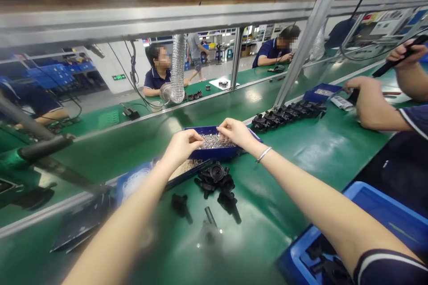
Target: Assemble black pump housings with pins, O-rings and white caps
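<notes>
Your left hand [183,144] has thumb and forefinger drawn close at the left end of the blue bin [214,154]; whether they meet or clamp a piece, I cannot tell. Your right hand [234,132] reaches over the bin's far side, its thumb and forefinger also bent toward each other; I cannot tell whether anything is pinched there. Below your fingertips, the small metal parts [210,141] cover the bin's floor. You have this bin near the far edge of the green counter [267,218].

Just beside it, toward your left forearm, is a tray of tan pieces [183,169], partly hidden by that arm. Farther left along the same edge lie white pieces [135,182], blurred. On your side of the bin sits a cluster of black parts [216,176], with other black pieces lying loose nearer you.

To your right, a row of black parts [287,116] lines the far edge. A blue crate [371,193] stands by the near right edge, black pieces inside it. Beyond, at your right, a co-worker's hand [408,53] grips a black object [397,61].
</notes>
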The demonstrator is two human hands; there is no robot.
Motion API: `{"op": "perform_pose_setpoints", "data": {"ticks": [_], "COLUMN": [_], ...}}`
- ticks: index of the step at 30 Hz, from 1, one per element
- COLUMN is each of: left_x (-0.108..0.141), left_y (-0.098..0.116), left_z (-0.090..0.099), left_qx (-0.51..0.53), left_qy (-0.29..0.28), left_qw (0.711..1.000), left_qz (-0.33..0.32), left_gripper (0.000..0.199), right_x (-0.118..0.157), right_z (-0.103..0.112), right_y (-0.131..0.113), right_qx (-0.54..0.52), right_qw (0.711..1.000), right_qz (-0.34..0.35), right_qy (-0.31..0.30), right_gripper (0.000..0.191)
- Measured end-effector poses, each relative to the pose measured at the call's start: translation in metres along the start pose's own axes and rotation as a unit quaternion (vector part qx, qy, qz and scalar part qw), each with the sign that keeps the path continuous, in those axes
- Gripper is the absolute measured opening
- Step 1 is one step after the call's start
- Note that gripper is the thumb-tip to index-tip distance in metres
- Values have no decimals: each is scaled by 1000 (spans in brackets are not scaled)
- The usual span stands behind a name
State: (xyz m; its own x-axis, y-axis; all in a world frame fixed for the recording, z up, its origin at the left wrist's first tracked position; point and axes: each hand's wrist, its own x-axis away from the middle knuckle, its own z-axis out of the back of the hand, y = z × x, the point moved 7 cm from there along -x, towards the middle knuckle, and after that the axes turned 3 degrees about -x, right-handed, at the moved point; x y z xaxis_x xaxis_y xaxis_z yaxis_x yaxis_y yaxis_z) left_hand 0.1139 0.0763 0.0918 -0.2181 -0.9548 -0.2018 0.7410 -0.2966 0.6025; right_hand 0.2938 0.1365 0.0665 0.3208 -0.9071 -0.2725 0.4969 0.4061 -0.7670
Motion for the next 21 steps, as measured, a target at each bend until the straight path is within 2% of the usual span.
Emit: {"op": "perform_pose_setpoints", "data": {"ticks": [2,5,7,9,13,17,19,21], "left_x": [38,102,136,156,170,170,170,170], "left_y": [10,20,12,2,-8,-13,-15,-16], "left_z": [4,-9,-22,-32,-36,-38,-45,-53], "left_qx": [21,19,10,8,45,90,104,103], "left_qy": [-29,-94,-93,-76,-34,-4,-4,-12], "left_qw": [999,995,995,997,998,992,989,989], "left_qz": [-11,-41,-28,-27,4,86,105,110], "left_gripper": [7,15,16,17,17,15,14,14], "right_x": [14,45,68,88,120,144,155,165], "right_z": [3,0,-7,-14,-23,-28,-30,-31], "right_y": [-11,-31,-40,-43,-41,-33,-34,-37], "right_qx": [-49,-99,-114,-136,-178,-193,-172,-136], "right_qw": [999,992,988,982,975,975,978,982], "right_qz": [22,65,90,106,98,7,-12,-1], "right_qy": [-2,-33,-57,-75,-94,-106,-119,-132], "right_gripper": [20,28,33,36,32,22,19,18]}}
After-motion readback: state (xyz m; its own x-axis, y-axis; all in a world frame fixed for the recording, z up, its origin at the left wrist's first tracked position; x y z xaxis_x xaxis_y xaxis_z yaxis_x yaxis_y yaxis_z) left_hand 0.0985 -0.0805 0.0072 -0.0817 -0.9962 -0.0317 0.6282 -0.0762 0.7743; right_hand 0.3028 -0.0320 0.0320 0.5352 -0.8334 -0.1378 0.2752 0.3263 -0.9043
